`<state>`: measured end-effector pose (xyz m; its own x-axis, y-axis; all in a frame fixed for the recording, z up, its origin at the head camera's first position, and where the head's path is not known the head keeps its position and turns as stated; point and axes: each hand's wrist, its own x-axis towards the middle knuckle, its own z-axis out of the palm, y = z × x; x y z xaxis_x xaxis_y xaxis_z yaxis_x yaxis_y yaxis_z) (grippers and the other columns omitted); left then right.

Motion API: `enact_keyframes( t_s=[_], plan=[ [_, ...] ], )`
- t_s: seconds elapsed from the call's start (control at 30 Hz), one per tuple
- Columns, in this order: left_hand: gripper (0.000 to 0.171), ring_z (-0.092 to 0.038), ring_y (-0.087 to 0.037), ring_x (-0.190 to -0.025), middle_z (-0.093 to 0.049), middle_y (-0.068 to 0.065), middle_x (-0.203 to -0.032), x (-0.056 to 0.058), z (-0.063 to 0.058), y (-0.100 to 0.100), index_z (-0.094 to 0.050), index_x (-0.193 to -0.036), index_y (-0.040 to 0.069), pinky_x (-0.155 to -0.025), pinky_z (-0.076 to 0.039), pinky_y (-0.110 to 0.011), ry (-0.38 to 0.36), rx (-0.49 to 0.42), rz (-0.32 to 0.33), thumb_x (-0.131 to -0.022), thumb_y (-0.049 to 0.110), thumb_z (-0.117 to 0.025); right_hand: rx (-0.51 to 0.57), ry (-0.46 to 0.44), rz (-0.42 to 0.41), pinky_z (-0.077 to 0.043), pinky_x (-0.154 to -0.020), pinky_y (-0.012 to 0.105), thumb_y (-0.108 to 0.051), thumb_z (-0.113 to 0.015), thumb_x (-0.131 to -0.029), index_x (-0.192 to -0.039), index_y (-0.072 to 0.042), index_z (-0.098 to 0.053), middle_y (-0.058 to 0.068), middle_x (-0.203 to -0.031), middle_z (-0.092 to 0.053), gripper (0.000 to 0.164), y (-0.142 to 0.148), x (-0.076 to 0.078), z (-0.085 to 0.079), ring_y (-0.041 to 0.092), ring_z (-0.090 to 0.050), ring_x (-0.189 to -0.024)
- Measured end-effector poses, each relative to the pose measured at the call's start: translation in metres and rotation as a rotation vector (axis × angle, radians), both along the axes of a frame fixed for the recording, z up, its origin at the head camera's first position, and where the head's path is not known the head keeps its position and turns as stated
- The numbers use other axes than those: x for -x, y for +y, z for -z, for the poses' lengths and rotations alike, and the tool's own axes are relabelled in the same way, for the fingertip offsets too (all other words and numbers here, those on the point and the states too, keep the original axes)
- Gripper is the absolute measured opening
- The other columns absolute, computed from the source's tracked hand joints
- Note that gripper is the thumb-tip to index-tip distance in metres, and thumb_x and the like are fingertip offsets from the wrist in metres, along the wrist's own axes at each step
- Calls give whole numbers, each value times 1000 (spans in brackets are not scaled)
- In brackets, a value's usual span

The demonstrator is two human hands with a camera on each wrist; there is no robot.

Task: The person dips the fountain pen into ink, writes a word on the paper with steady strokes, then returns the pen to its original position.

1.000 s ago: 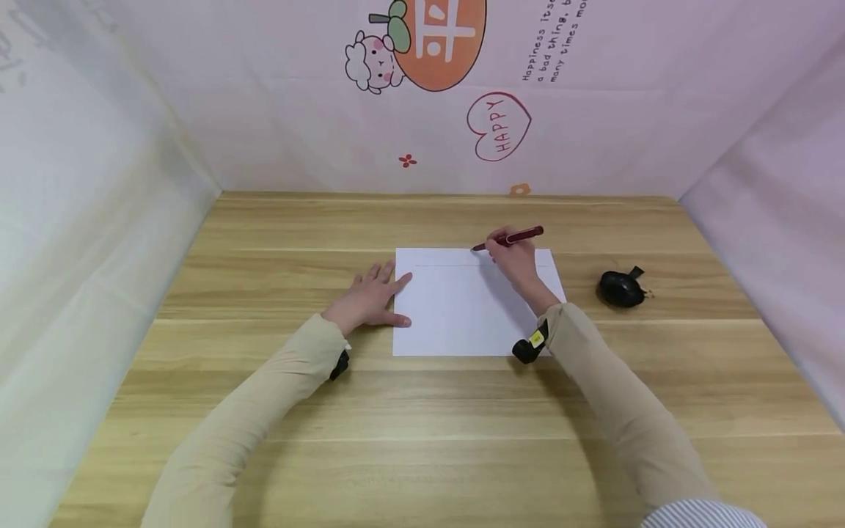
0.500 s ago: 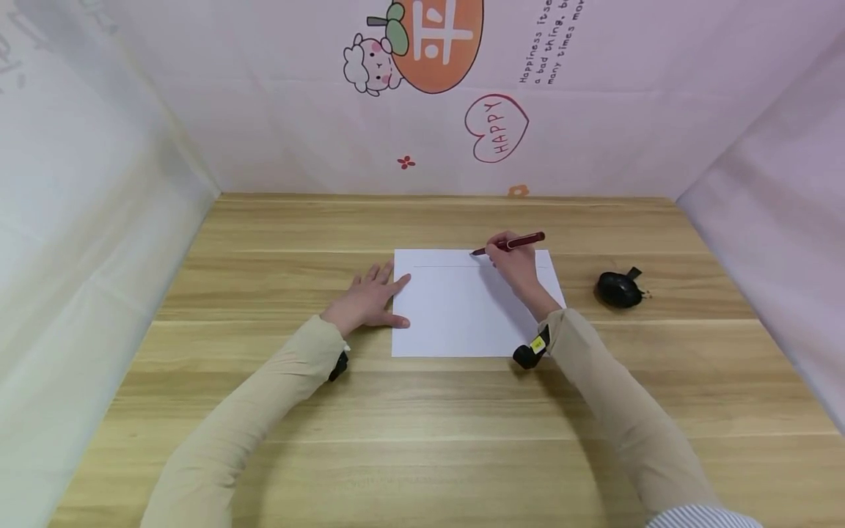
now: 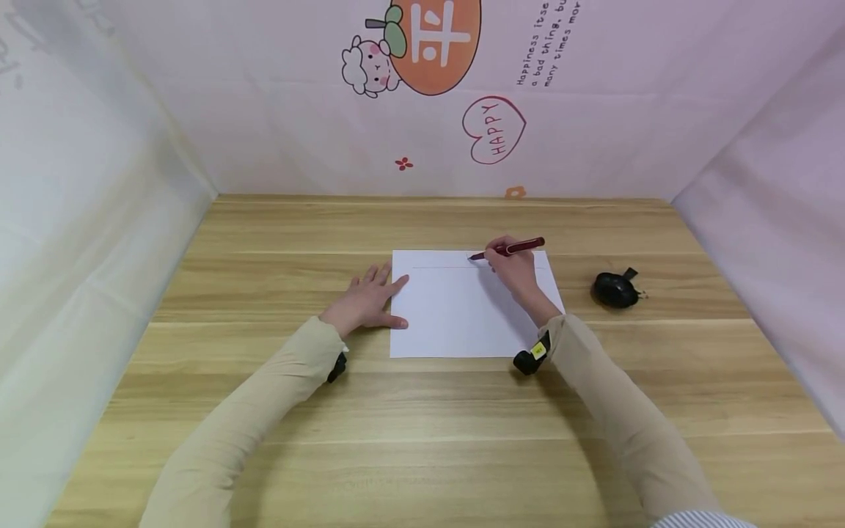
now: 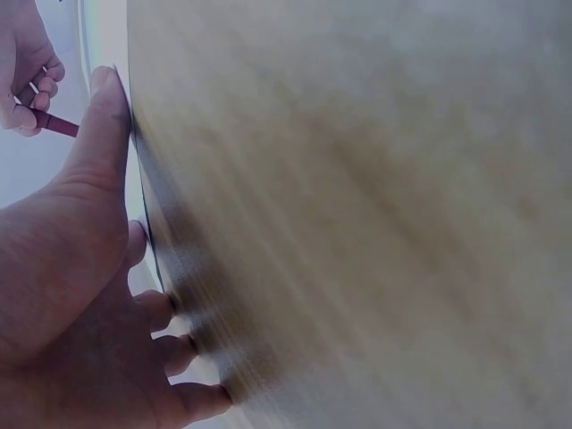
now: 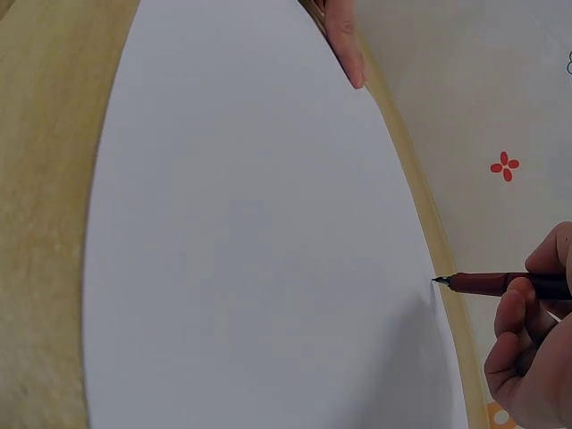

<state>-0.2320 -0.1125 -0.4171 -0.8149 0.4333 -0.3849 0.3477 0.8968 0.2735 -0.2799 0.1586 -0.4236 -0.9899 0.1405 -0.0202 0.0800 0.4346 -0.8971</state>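
A white sheet of paper (image 3: 455, 315) lies on the wooden table, with a thin line running across it near its far edge. My left hand (image 3: 364, 301) rests with spread fingers at the paper's left edge, thumb and index finger on the sheet. My right hand (image 3: 515, 271) pinches a dark red fountain pen (image 3: 524, 246) over the far part of the paper. In the right wrist view the metal nib of the fountain pen (image 5: 483, 283) is right at the sheet. In the head view a short mark shows by the nib, above the long line.
A black rounded object (image 3: 615, 290) with a small tab lies on the table (image 3: 422, 418) to the right. A white printed cloth (image 3: 297, 132) stands behind the table, and plain white cloth walls flank both sides. Black wrist cameras (image 3: 528, 361) sit at the cuffs.
My right hand has drawn the fountain pen a little toward me, from the far edge of the paper to just above the line, leaving a short mark. The left hand stays on the paper.
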Motion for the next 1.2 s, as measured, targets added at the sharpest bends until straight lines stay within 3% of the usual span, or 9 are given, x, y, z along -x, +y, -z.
enact_keyframes(
  t_s=[0.83,1.2],
  plan=[
    [92,4,-40,-145,11,-14,-158,1,-1,-1,-9,-152,25,-114,-10,-62,12,-2,4,-82,58,-59,-17,-9,-18,-37,-51,20,-17,-58,-83,-95,-7,-65,-4,-65,-55,17,3,-11,-2,9,-51,-59],
    [91,3,-41,-145,12,-13,-158,-3,-3,1,-10,-152,24,-114,-10,-62,9,1,3,-82,57,-60,-28,-61,-29,-39,-54,21,-19,-56,-85,-99,-6,-65,1,-75,-57,21,3,-21,-1,13,-51,-64]
  ],
)
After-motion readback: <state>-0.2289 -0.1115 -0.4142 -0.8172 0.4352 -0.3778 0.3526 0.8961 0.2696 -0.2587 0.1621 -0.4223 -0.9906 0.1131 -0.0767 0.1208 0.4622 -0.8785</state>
